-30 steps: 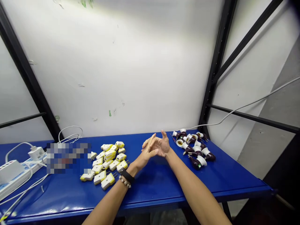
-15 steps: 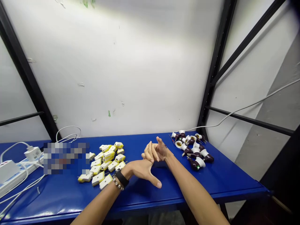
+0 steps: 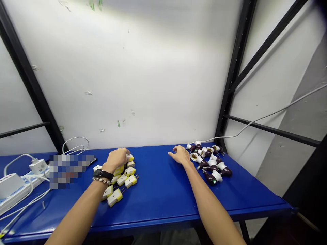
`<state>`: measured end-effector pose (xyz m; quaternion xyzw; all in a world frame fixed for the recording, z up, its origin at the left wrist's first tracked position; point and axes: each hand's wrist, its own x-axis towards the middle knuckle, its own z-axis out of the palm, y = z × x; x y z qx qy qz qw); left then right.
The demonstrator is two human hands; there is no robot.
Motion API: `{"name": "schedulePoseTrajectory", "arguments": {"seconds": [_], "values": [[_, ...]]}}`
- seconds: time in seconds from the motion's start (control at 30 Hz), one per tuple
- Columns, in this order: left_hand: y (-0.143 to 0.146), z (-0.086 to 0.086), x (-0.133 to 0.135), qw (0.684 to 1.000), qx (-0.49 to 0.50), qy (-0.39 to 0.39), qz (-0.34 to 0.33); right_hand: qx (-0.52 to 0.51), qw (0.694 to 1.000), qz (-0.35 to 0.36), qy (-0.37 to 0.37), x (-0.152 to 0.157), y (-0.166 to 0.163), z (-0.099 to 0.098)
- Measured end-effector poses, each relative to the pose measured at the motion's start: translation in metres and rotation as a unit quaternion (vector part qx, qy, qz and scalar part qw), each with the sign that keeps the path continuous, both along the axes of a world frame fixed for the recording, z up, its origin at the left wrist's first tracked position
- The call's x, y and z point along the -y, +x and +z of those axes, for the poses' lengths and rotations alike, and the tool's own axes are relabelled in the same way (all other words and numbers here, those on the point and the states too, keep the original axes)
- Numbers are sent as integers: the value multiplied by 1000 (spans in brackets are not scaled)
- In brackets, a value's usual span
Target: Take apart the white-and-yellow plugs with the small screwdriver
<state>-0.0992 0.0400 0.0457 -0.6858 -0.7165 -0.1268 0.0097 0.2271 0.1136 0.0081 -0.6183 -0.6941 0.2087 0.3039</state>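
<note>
My left hand point(image 3: 116, 160) is curled down over the far end of a pile of white-and-yellow electrical plugs point(image 3: 127, 177), with its fingertips at a plug near the top. The hand hides part of the pile, and I cannot tell whether it grips anything. A white-and-yellow plug point(image 3: 114, 197) with metal prongs lies at the near end. My right hand point(image 3: 181, 155) rests flat and empty on the blue table point(image 3: 158, 204), fingers apart. It is just left of a heap of white and dark maroon lamp holders point(image 3: 212, 166).
A white power strip point(image 3: 20, 187) with a plug-in adapter point(image 3: 37, 166) and white cables lies at the left. A pixelated patch point(image 3: 66, 172) hides part of the table. Black shelf uprights point(image 3: 235, 68) and a white wall point(image 3: 153, 78) stand behind.
My hands have come apart from their clasp at mid-table. The left hand has moved left onto the plug pile, and the right hand has dropped to the table near the lamp holders.
</note>
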Motion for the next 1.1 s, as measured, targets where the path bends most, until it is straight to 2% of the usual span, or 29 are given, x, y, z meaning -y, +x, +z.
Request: {"name": "schedulePoseTrajectory", "arguments": {"seconds": [0.13,0.27,0.43,0.53,0.63,0.77,0.9,1.1], "values": [[3,-5,0,1000,13,17,-7,75,996,-32,-38,0,6,-5],[33,-9,-5,995,73,32,-67,67,996,-41,-49,-1,7,-9],[89,-34,-9,971,167,38,-166,-40,999,-18,-2,-5,-1,-9],[107,-54,-11,961,195,26,-196,-143,989,11,45,-8,-12,-3],[111,-69,-11,956,205,20,-209,-239,966,39,91,-6,-23,3],[109,-77,-6,956,201,31,-211,-317,935,77,143,6,-35,5],[108,-77,-1,954,199,39,-219,-324,924,113,171,19,-46,1],[109,-77,0,950,207,53,-226,-280,928,150,194,24,-56,-7]]}}
